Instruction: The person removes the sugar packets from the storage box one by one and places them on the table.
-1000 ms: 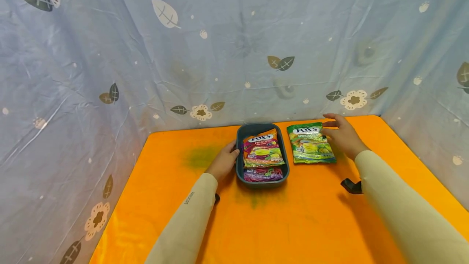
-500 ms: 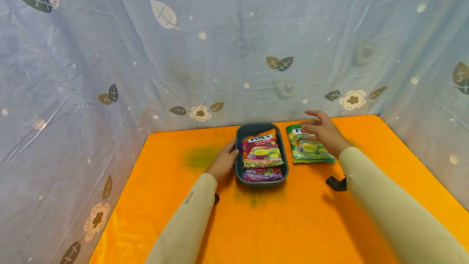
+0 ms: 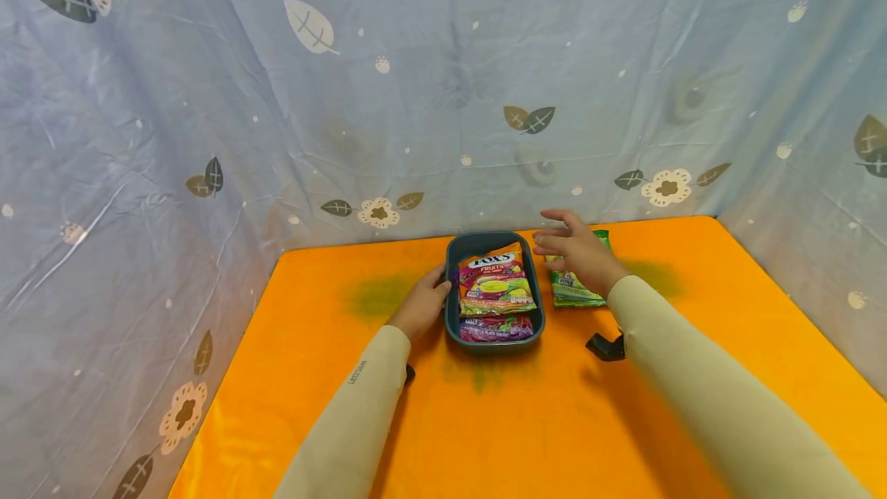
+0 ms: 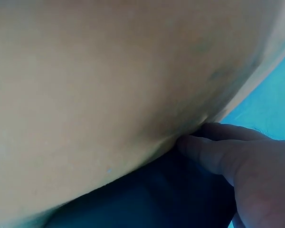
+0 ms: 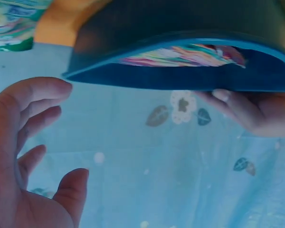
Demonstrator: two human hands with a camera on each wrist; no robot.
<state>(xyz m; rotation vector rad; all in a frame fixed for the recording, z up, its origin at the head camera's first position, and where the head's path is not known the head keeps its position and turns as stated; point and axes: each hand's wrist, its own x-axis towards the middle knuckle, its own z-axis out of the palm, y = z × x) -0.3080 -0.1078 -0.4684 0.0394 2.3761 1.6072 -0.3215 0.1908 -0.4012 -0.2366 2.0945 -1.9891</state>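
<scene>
1. We see the right hand (image 3: 578,254) farther left than a second ago, when it stood at the green packet's (image 3: 577,295) right side; now it hides much of that packet, its fingertips near the blue container (image 3: 480,242).
2. Its fingers are loosely spread and hold nothing (we cannot tell whether they touch the container).
3. We find the left hand (image 3: 421,305) unchanged, pinching the container's left wall.
4. The green packet lies unmoved on the orange table (image 3: 478,437), beside the container, where the orange packet (image 3: 495,285) and purple packet (image 3: 495,329) stay.
</scene>
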